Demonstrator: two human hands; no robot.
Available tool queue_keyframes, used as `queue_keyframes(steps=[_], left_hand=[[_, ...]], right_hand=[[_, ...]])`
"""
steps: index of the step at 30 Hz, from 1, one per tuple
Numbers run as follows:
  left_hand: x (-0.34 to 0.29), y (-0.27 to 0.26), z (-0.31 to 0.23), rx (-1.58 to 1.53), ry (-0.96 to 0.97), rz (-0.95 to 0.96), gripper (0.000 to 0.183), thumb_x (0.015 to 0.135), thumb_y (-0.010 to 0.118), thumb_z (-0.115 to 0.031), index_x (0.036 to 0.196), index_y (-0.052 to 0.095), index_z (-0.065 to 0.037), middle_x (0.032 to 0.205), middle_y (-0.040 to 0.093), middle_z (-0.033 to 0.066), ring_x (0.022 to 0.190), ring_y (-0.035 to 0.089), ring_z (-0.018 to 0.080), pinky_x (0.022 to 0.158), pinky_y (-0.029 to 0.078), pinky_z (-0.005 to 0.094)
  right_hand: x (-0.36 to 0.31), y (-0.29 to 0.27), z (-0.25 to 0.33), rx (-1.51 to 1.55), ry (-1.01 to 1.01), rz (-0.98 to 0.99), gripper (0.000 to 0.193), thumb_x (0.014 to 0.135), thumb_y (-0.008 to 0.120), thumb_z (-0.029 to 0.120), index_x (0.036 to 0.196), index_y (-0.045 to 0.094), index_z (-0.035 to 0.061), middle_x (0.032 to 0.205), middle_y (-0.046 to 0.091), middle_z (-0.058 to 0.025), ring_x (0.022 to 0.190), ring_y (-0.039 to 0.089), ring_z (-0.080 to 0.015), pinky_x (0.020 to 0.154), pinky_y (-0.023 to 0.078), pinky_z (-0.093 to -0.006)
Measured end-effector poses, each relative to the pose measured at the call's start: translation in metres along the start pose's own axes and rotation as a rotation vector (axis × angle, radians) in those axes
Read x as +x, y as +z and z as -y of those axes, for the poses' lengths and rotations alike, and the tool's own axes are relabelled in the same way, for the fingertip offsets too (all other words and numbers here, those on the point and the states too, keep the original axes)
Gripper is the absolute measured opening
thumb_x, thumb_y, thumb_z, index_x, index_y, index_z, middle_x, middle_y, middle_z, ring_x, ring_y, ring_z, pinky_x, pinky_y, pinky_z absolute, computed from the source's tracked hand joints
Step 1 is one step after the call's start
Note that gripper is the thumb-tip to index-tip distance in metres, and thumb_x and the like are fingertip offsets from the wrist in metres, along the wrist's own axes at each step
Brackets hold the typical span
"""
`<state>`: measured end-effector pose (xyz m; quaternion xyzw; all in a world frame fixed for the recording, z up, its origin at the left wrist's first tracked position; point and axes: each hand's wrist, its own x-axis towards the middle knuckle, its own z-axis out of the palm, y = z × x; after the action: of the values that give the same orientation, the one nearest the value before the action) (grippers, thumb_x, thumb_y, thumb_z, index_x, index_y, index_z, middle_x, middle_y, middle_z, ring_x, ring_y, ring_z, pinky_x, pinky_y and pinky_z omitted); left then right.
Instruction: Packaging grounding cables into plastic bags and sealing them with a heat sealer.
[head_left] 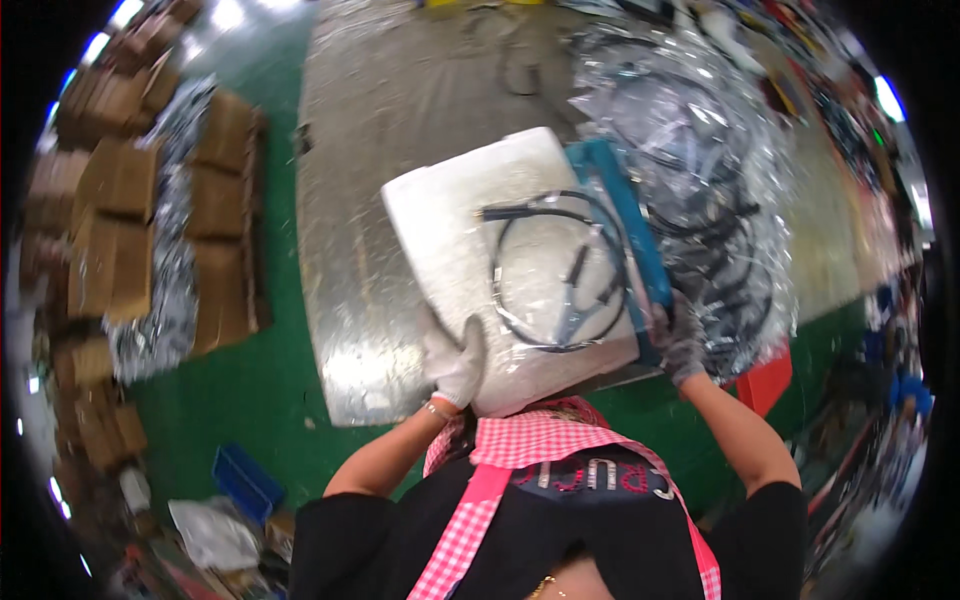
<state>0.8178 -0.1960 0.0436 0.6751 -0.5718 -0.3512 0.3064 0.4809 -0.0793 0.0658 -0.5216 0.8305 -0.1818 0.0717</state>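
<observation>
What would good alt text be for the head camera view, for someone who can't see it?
A person's gloved left hand and right hand hold a white foam board with a coiled black cable on it, above a worn metal-topped table. A heap of bagged black cables lies right; cardboard boxes stand left on green floor.

The left and far parts of the scuffed grey metal table [370,180] lie bare, giving open passage there. To the right, a heap of clear plastic bags holding black cables [700,150] blocks the way. The white foam slab [470,240] fills the near middle.
</observation>
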Motion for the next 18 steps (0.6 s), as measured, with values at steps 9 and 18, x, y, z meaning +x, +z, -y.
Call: queue_keyframes(steps=[9, 18], left_hand=[[0.045, -0.012, -0.078, 0.354, 0.841, 0.048, 0.057, 0.079, 0.063, -0.023, 0.13, 0.045, -0.003, 0.126, 0.045, 0.0225, 0.116, 0.044, 0.0401, 0.104, 0.031, 0.0513], [0.121, 0.076, -0.142, 0.723, 0.671, 0.337, 0.049, 0.077, 0.067, -0.036, 0.114, 0.056, -0.007, 0.108, 0.061, 0.0136, 0.103, 0.058, 0.0302, 0.087, 0.047, 0.0423]], right_hand=[[0.011, -0.004, 0.007, -0.081, -0.036, -0.013, 0.048, 0.09, 0.053, 0.039, 0.118, 0.053, -0.0005, 0.106, 0.06, -0.0253, 0.096, 0.058, -0.0421, 0.085, 0.047, -0.0462], [0.015, -0.028, 0.031, -0.061, 0.04, 0.045, 0.052, 0.09, 0.051, 0.043, 0.119, 0.051, 0.0002, 0.105, 0.06, -0.0235, 0.092, 0.061, -0.0398, 0.081, 0.048, -0.0459]])
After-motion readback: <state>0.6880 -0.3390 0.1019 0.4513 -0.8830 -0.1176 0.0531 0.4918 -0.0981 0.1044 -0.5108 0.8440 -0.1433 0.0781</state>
